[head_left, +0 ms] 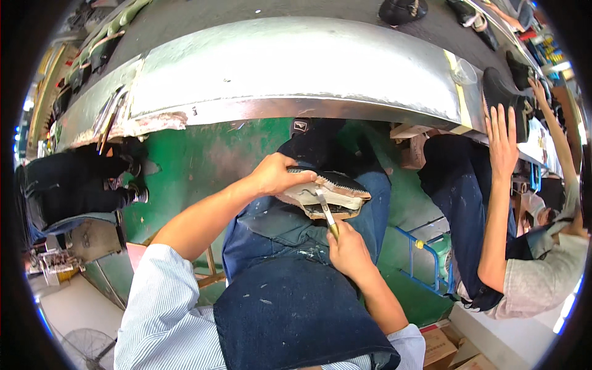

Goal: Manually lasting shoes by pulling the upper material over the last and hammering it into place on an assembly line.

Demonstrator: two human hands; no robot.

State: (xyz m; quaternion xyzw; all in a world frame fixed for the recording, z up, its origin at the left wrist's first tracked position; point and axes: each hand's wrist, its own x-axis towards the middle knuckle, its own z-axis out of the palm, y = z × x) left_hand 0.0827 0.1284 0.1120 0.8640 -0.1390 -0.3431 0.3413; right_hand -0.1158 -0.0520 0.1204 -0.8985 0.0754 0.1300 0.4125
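Above my lap, a half-made shoe [324, 192] lies on its side, with a black part, a pale stitched edge and a cream underside. My left hand [279, 176] is closed around its left end, the thumb along the top. In my right hand [353, 251] is a slim brush [327, 213] with a yellowish handle and a pale metal neck. Its tip touches the cream surface of the shoe close to my left thumb; the bristles are too small to make out.
Ahead runs a shiny metal-topped bench [296, 68], with a dark belt [320, 13] carrying shoes beyond it. Several brushes [110, 117] lean at its left edge. A co-worker [536, 265] sits to the right near a blue metal frame [425, 259]; another person [74, 185] is at left.
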